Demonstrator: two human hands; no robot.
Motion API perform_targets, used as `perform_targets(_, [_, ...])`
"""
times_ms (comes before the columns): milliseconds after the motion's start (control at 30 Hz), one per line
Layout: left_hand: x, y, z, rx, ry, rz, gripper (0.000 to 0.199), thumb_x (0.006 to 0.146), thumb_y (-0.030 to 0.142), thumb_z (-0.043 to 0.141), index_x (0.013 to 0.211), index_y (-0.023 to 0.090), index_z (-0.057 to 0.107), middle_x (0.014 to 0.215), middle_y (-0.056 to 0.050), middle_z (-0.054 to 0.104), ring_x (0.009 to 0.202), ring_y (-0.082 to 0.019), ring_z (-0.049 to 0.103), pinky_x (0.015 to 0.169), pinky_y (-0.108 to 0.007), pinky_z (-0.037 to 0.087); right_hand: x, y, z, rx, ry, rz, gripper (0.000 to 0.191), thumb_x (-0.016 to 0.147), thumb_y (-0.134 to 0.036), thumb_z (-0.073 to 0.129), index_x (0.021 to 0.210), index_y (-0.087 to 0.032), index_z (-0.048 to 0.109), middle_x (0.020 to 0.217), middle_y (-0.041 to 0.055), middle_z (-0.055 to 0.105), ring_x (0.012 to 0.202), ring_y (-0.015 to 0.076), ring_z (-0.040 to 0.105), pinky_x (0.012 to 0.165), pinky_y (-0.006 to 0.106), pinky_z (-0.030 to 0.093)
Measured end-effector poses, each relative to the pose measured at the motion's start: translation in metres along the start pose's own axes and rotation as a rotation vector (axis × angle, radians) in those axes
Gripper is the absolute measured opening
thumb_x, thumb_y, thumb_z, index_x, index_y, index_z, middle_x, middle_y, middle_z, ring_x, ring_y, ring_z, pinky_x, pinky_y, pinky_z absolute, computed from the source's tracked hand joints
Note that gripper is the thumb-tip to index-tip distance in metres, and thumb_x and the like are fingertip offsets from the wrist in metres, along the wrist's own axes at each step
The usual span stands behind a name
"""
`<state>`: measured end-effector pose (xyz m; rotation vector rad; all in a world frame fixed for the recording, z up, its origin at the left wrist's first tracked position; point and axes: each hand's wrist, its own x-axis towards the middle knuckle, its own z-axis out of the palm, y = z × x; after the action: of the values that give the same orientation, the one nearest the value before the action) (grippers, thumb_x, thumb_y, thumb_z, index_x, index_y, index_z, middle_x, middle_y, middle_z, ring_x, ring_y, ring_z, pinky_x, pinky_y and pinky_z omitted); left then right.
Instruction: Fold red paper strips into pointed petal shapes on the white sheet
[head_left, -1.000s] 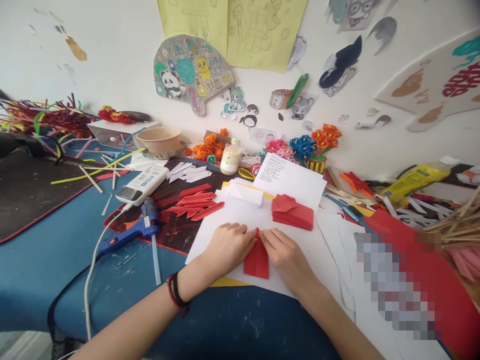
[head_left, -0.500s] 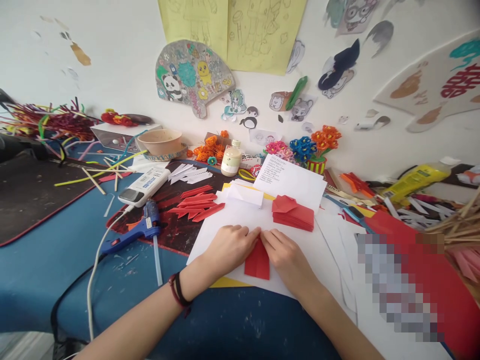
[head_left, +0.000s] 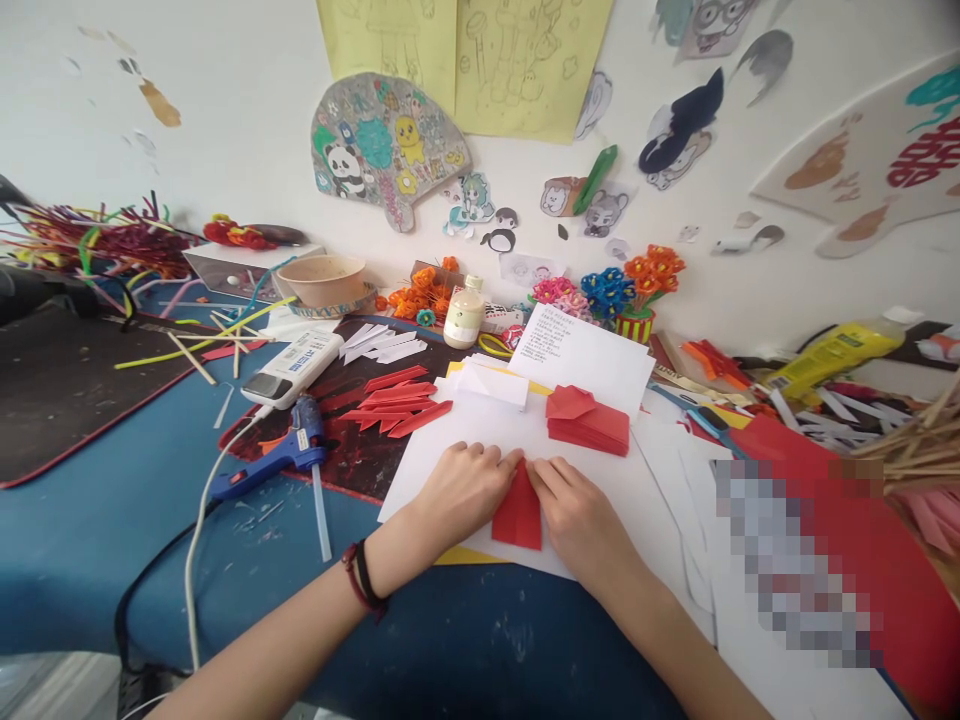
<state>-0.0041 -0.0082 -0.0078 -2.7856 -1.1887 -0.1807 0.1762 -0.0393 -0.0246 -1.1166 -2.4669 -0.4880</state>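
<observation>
A folded piece of red paper (head_left: 517, 518) lies on white sheets (head_left: 420, 470) in front of me, its far end narrowed under my fingertips. My left hand (head_left: 472, 490) presses its far left edge with curled fingers. On the other side, my right hand (head_left: 574, 505) pinches the far right edge, the fingertips of both hands almost meeting. Just beyond my right hand sits a stack of red paper rectangles (head_left: 589, 428), with a folded piece on top. A folded white paper (head_left: 491, 386) stands behind my left hand.
Left of the sheets are folded red strips (head_left: 397, 402), white strips (head_left: 379, 343), a blue glue gun (head_left: 274, 465) with its cord, and a white power bank (head_left: 294, 370). A bottle (head_left: 465, 312) and craft flowers (head_left: 606, 292) stand along the wall. Red card (head_left: 862, 540) lies at right.
The view has shifted slightly. Both hands stay at the far end of the red paper, pressing it in nearly the same pose.
</observation>
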Motion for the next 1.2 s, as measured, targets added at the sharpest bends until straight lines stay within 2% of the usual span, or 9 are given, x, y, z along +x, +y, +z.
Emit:
perform_targets(167, [0.0, 0.0, -0.003, -0.026, 0.009, -0.003, 0.026, 0.098, 0.02, 0.036, 0.119, 0.018, 0.051, 0.075, -0.004, 0.059, 0.067, -0.018, 0.06, 0.06, -0.028, 0.042, -0.008, 0.0, -0.007, 0.12, -0.041, 0.113, 0.035, 0.087, 0.002, 0.036, 0.098, -0.008, 0.067, 0.088, 0.0115, 0.062, 0.084, 0.0219, 0.052, 0.074, 0.037, 0.051])
perform_targets(300, [0.002, -0.001, -0.003, -0.036, 0.018, -0.006, 0.026, 0.097, 0.021, 0.036, 0.115, 0.017, 0.054, 0.073, -0.005, 0.061, 0.066, -0.018, 0.061, 0.059, -0.027, 0.042, -0.01, 0.002, -0.008, 0.174, -0.051, 0.127, 0.035, 0.086, 0.002, 0.035, 0.094, -0.01, 0.067, 0.086, 0.0103, 0.06, 0.083, 0.0212, 0.051, 0.072, 0.036, 0.05])
perform_targets(600, [0.005, -0.001, 0.005, -0.109, 0.039, 0.024, 0.023, 0.093, 0.019, 0.04, 0.107, 0.014, 0.057, 0.067, -0.005, 0.064, 0.058, -0.017, 0.061, 0.057, -0.027, 0.039, -0.003, -0.002, -0.006, 0.267, -0.011, 0.221, 0.028, 0.092, -0.007, 0.038, 0.102, -0.012, 0.063, 0.087, 0.0093, 0.059, 0.081, 0.0202, 0.052, 0.072, 0.035, 0.05])
perform_targets(667, [0.005, -0.003, 0.006, -0.164, 0.087, -0.026, 0.021, 0.093, 0.023, 0.041, 0.099, 0.017, 0.061, 0.068, -0.004, 0.065, 0.059, -0.016, 0.06, 0.057, -0.026, 0.038, 0.0, -0.002, -0.003, 0.32, 0.013, 0.262, 0.025, 0.093, -0.011, 0.04, 0.094, -0.014, 0.064, 0.085, 0.0077, 0.057, 0.08, 0.0193, 0.052, 0.072, 0.034, 0.049])
perform_targets(800, [0.007, -0.005, 0.007, -0.293, 0.236, -0.287, 0.026, 0.094, 0.029, 0.043, 0.079, 0.018, 0.061, 0.074, -0.002, 0.064, 0.067, -0.014, 0.058, 0.059, -0.025, 0.035, 0.003, -0.002, 0.002, 0.405, 0.093, 0.345, 0.026, 0.095, -0.016, 0.043, 0.078, -0.018, 0.063, 0.079, 0.0048, 0.053, 0.077, 0.0177, 0.05, 0.07, 0.033, 0.048])
perform_targets(867, [0.009, -0.005, 0.006, -0.339, 0.265, -0.359, 0.025, 0.092, 0.034, 0.05, 0.077, 0.017, 0.06, 0.078, -0.002, 0.063, 0.073, -0.016, 0.058, 0.064, -0.027, 0.036, 0.003, -0.003, 0.004, 0.425, 0.124, 0.369, 0.027, 0.095, -0.018, 0.044, 0.074, -0.018, 0.061, 0.077, 0.0042, 0.052, 0.076, 0.0172, 0.05, 0.069, 0.032, 0.048])
perform_targets(967, [0.012, -0.004, 0.005, -0.406, 0.219, -0.33, 0.026, 0.089, 0.038, 0.055, 0.073, 0.018, 0.062, 0.079, -0.002, 0.063, 0.081, -0.018, 0.056, 0.072, -0.031, 0.035, 0.003, -0.004, 0.006, 0.457, 0.148, 0.418, 0.026, 0.094, -0.021, 0.047, 0.073, -0.018, 0.061, 0.078, 0.0042, 0.053, 0.078, 0.0177, 0.052, 0.071, 0.032, 0.048])
perform_targets(1067, [0.013, -0.005, 0.004, -0.516, 0.173, -0.279, 0.022, 0.089, 0.034, 0.056, 0.075, 0.019, 0.064, 0.078, 0.0, 0.063, 0.08, -0.017, 0.056, 0.074, -0.031, 0.035, 0.003, -0.001, 0.006, 0.557, 0.165, 0.515, 0.017, 0.092, -0.026, 0.052, 0.083, -0.019, 0.064, 0.082, 0.0048, 0.059, 0.08, 0.0186, 0.055, 0.072, 0.032, 0.049])
perform_targets(1200, [0.012, -0.009, 0.002, -0.733, 0.179, -0.205, 0.015, 0.087, 0.029, 0.057, 0.079, 0.019, 0.064, 0.077, 0.001, 0.063, 0.075, -0.014, 0.055, 0.069, -0.026, 0.037, 0.004, 0.008, 0.004, 0.777, 0.134, 0.677, 0.018, 0.088, -0.035, 0.057, 0.087, -0.019, 0.066, 0.079, 0.0036, 0.064, 0.068, 0.0162, 0.056, 0.064, 0.029, 0.047])
